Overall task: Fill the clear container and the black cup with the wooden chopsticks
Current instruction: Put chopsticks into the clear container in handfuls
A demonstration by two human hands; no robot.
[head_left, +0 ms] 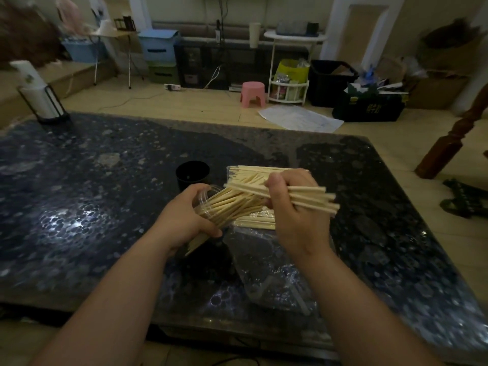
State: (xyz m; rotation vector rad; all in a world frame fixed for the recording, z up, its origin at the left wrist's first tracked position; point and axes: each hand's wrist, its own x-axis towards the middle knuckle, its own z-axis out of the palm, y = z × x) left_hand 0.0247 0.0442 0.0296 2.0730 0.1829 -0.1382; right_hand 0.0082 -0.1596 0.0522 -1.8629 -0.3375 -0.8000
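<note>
Nearest, a crumpled clear plastic bag (266, 268) lies shiny and wrinkled on the table (79, 186), whose dark top is glossy and speckled like polished stone. Just past it the left hand (184, 220) has its fingers curled round the clear container (204, 196), a see-through plastic cup tipped on its side with its mouth toward the right. Thin, pale wooden chopsticks (232, 206) fan out of it, their narrow ends poking out below the palm. The right hand (295, 207) is clamped on a bundle (309, 198) of the same square-ended sticks, held roughly level by the container's mouth. Behind the hands more sticks lie flat in a stack (253, 170). Left of that stack the black cup (192, 175) stands upright, round and matte, just behind the left hand. At the table's far left corner stands a white roll in a black wire holder (39, 96). On the pale floor beyond sits a small pink stool (252, 93).
</note>
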